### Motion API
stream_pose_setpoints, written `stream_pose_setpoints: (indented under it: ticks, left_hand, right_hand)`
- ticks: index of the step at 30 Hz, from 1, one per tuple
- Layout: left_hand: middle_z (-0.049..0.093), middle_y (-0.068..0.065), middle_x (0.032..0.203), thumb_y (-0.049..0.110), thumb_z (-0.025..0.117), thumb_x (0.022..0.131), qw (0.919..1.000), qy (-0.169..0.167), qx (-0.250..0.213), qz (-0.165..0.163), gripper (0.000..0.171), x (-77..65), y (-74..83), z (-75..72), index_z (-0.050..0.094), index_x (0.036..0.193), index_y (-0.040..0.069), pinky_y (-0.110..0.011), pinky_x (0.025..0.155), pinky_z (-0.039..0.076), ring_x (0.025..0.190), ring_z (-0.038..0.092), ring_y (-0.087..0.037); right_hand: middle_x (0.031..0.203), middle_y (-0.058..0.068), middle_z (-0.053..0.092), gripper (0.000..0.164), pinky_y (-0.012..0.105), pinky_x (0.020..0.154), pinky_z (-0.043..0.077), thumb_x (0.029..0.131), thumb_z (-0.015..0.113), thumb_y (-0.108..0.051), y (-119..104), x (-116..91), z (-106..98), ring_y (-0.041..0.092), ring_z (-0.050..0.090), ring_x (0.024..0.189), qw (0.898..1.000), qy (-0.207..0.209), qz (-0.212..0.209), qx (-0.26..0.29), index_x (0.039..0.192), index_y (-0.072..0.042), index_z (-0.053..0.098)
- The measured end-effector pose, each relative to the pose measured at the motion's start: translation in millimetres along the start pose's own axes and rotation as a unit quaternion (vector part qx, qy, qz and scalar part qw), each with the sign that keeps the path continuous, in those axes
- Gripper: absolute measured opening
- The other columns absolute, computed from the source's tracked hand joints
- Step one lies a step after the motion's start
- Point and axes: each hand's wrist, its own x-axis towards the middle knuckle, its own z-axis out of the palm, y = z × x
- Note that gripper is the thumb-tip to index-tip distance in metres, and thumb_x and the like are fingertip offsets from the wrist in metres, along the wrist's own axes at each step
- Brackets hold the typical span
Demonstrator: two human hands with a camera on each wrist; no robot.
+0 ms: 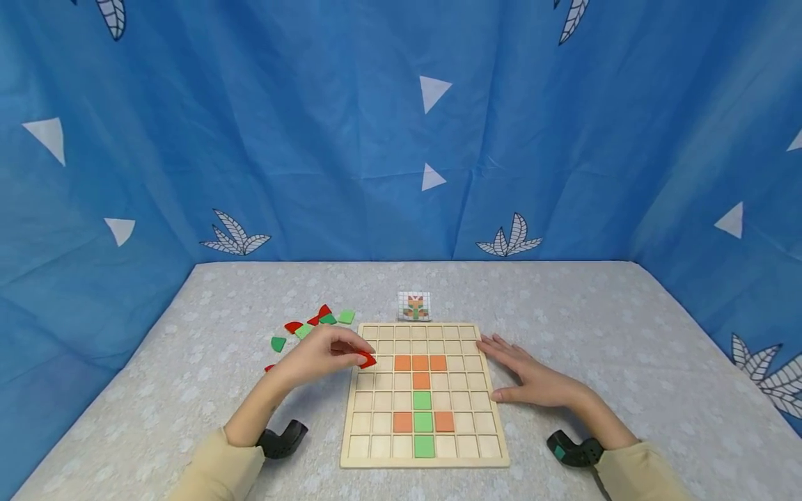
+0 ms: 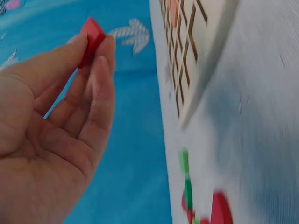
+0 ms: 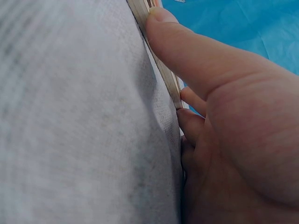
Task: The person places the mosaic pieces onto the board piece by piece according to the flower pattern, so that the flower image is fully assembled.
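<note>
Between thumb and fingertips my left hand (image 1: 327, 356) pinches a red piece (image 1: 367, 360), raised over the left edge of a wooden grid board (image 1: 383, 462); the left wrist view shows the red piece (image 2: 93, 39) at the fingertips too. Orange square tiles (image 1: 420, 363) form a row with one below it, and two more sit lower down. Light green tiles (image 1: 423, 422) run down the middle column. My right hand (image 1: 532, 376) rests against the board's right side with fingers spread, and in the right wrist view the thumb touches the board edge (image 3: 161, 70).
Loose red, dark green (image 1: 278, 344) and light green pieces (image 1: 347, 316) lie on the cloth left of the board. A small pattern card (image 1: 414, 306) stands behind the board. Blue curtains (image 1: 351, 139) hang around the patterned tablecloth (image 1: 564, 306).
</note>
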Motion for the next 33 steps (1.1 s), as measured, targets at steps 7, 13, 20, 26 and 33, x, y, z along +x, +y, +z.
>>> stream_pose_setpoints:
  ticks: [7,13,20,26,33]
  left_hand:
    - [0.067,-0.003,0.089,0.002,0.07,0.083,0.9981,-0.046,-0.022,0.034,0.009,20.9,6.3,24.2,0.074,0.091,0.005,-0.028,0.071,0.052,0.078,0.063,-0.012]
    - [0.068,-0.003,0.083,0.003,0.07,0.083,0.9966,-0.07,-0.008,0.043,0.005,27.7,6.1,39.7,0.073,0.087,0.005,-0.026,0.068,0.052,0.074,0.062,-0.009]
    - [0.068,0.001,0.085,-0.002,0.07,0.081,0.9971,-0.071,-0.008,0.024,0.011,26.0,2.1,54.3,0.072,0.09,0.004,-0.024,0.066,0.052,0.072,0.062,-0.006]
    - [0.067,0.002,0.085,-0.007,0.07,0.08,0.9972,-0.07,0.003,0.027,0.018,23.2,0.5,58.8,0.071,0.093,0.005,-0.023,0.065,0.051,0.072,0.062,-0.005]
    - [0.066,0.003,0.086,-0.006,0.069,0.08,0.9968,-0.074,0.006,0.03,0.019,22.4,1.9,61.1,0.072,0.094,0.007,-0.022,0.064,0.051,0.07,0.061,-0.004]
  right_hand:
    - [0.152,0.018,0.015,0.082,0.063,0.102,0.002,0.085,0.069,-0.033,-1,1,-1,0.04,0.005,0.137,1.0,0.004,-0.004,-0.004,0.148,-0.004,0.025]
    - [0.152,0.017,0.015,0.083,0.062,0.103,0.003,0.084,0.069,-0.034,-1,1,-1,0.039,0.006,0.137,1.0,0.003,0.001,-0.011,0.148,-0.005,0.026]
    - [0.152,0.017,0.015,0.082,0.062,0.103,0.002,0.084,0.069,-0.034,0,0,0,0.039,0.006,0.137,1.0,0.002,0.003,-0.006,0.148,-0.005,0.026]
    - [0.152,0.017,0.015,0.082,0.062,0.103,0.003,0.084,0.069,-0.035,0,-1,0,0.039,0.006,0.137,1.0,0.002,0.007,-0.007,0.148,-0.006,0.026]
    - [0.152,0.015,0.015,0.082,0.063,0.102,0.002,0.085,0.069,-0.035,0,0,0,0.038,0.005,0.137,1.0,0.002,0.011,-0.001,0.148,-0.007,0.026]
